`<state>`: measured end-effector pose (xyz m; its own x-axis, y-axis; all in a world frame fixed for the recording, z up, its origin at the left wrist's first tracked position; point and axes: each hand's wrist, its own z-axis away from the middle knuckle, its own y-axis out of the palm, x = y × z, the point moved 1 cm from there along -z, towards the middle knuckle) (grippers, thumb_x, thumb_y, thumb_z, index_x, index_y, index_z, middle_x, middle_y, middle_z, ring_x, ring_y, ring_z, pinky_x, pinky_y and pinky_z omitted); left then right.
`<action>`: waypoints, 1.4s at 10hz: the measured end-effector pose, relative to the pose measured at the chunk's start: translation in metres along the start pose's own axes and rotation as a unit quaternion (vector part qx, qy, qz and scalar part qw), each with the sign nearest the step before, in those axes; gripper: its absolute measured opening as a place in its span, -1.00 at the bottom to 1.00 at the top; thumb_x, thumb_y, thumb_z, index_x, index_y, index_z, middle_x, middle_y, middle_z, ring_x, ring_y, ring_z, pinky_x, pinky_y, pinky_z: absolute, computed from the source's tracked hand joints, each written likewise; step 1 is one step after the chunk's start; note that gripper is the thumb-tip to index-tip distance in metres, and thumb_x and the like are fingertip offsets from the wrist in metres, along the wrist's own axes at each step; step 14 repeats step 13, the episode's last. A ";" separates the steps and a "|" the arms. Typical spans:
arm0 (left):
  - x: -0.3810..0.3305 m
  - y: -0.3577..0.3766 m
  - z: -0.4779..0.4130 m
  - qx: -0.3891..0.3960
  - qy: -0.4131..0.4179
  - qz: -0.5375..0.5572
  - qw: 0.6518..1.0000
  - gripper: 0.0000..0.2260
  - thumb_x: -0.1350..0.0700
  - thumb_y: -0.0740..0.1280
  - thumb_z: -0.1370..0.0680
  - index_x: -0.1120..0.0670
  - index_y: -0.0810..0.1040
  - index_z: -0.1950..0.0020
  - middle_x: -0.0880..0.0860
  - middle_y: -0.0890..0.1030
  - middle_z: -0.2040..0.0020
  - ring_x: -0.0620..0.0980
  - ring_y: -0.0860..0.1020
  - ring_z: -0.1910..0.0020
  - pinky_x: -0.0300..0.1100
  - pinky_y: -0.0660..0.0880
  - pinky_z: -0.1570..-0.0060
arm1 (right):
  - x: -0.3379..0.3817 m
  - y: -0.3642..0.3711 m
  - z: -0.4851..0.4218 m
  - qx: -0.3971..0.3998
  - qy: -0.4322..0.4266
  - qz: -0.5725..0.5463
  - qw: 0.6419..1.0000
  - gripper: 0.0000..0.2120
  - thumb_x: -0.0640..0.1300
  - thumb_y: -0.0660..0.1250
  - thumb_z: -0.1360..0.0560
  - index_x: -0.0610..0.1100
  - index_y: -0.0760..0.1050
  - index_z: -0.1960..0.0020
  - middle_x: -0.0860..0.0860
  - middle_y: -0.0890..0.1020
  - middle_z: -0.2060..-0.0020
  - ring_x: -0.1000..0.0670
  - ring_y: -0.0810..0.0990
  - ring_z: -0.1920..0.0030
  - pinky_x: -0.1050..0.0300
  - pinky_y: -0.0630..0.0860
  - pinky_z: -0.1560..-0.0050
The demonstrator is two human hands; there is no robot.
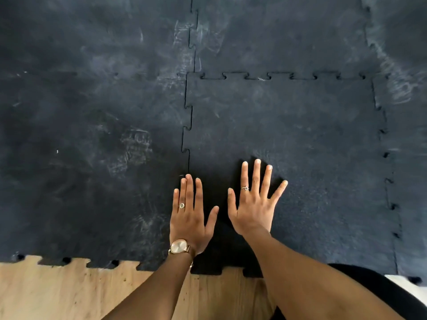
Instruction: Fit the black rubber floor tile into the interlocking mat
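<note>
A black rubber floor tile (300, 146) lies flat among the scuffed tiles of the interlocking mat (92, 135), its toothed edges meeting neighbours on the left, far and right sides. My left hand (190, 215) lies palm down, fingers spread, at the tile's near left corner, right by the left seam. My right hand (253, 199) presses flat on the tile a little to the right, fingers fanned. Neither hand holds anything. A watch and rings are on my hands.
The mat's toothed near edge (69, 262) ends on a light wooden floor (69, 294). A dark rounded shape (374, 287) sits at the lower right, partly behind my right arm, with a white patch beside it.
</note>
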<state>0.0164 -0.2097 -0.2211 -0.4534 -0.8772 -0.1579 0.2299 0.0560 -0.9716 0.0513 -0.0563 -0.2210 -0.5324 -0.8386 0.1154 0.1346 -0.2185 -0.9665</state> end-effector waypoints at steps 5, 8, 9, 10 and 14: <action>-0.003 -0.005 -0.003 0.057 0.000 -0.055 0.997 -0.31 -0.20 -0.03 -0.60 0.22 -0.04 -0.58 0.20 -0.02 -0.60 0.18 -0.03 -0.58 0.11 -0.09 -0.54 | -0.002 -0.004 -0.001 0.020 -0.006 -0.001 1.000 -0.34 0.20 -0.06 -0.58 -0.06 -0.11 -0.58 -0.12 -0.03 -0.57 -0.22 -0.10 -0.55 -0.43 -0.12 -0.44; -0.001 0.002 -0.002 0.028 0.009 -0.056 0.998 -0.31 -0.21 -0.10 -0.62 0.23 -0.07 -0.58 0.22 -0.01 -0.60 0.19 -0.04 -0.58 0.09 -0.13 -0.54 | -0.002 -0.001 0.000 0.020 -0.019 -0.005 1.000 -0.36 0.16 -0.06 -0.60 -0.09 -0.08 -0.58 -0.12 0.00 -0.57 -0.23 -0.08 -0.55 -0.37 -0.14 -0.47; -0.002 0.000 -0.002 0.023 0.013 -0.042 0.999 -0.32 -0.20 -0.08 -0.63 0.24 -0.05 -0.58 0.23 -0.01 -0.59 0.19 -0.05 -0.58 0.09 -0.13 -0.54 | 0.000 -0.004 -0.002 0.026 -0.014 0.013 0.999 -0.36 0.16 -0.08 -0.59 -0.10 -0.09 -0.58 -0.10 -0.01 -0.57 -0.22 -0.09 -0.55 -0.37 -0.15 -0.47; 0.000 0.002 -0.001 0.017 0.016 -0.047 0.999 -0.33 -0.20 -0.07 -0.63 0.23 -0.04 -0.58 0.22 0.01 -0.59 0.19 -0.04 -0.58 0.09 -0.11 -0.55 | 0.001 -0.005 -0.001 0.032 -0.020 0.028 0.999 -0.37 0.16 -0.11 -0.60 -0.09 -0.11 -0.58 -0.07 -0.02 -0.58 -0.19 -0.10 -0.56 -0.37 -0.17 -0.47; -0.024 -0.063 -0.004 0.184 0.012 -0.125 0.975 -0.34 -0.16 -0.07 -0.67 0.24 -0.23 -0.57 0.20 -0.12 -0.60 0.16 -0.07 -0.59 0.01 -0.06 -0.55 | -0.049 -0.082 0.003 0.143 -0.204 0.066 0.966 -0.40 0.10 -0.12 -0.65 -0.14 -0.23 -0.57 -0.02 -0.20 -0.57 -0.11 -0.16 -0.56 -0.15 -0.11 -0.53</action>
